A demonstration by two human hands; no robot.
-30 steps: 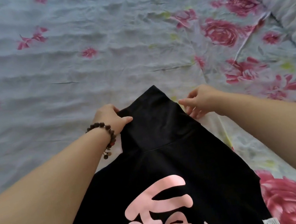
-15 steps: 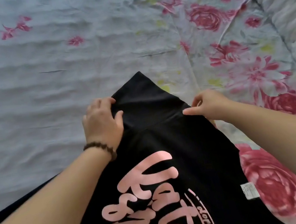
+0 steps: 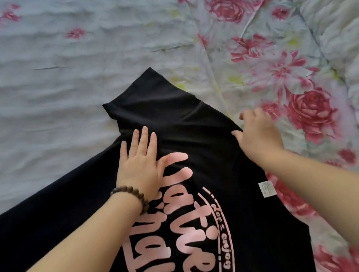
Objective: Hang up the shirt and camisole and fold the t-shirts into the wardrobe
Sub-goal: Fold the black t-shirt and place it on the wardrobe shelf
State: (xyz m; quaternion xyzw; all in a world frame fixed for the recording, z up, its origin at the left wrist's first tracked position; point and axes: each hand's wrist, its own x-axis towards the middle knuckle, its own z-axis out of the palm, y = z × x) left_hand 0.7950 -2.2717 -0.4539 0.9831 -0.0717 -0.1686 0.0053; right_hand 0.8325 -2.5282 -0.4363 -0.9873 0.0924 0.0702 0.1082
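A black t-shirt with pink lettering lies spread on the bed, one sleeve folded over its far end and a white care label at its right edge. My left hand, with a bead bracelet at the wrist, lies flat on the shirt with fingers straight, just above the lettering. My right hand rests at the shirt's right edge, thumb on the black cloth and fingers loosely bent over the sheet; whether it pinches the edge is unclear.
The bed sheet is pale grey-blue with pink roses, wrinkled, and stretches far to the left and ahead. A rumpled white quilt lies along the right side.
My left hand has let go of the folded sleeve, slid back toward me and flattened on the shirt. My right hand has eased its pinch at the right edge. More lettering shows.
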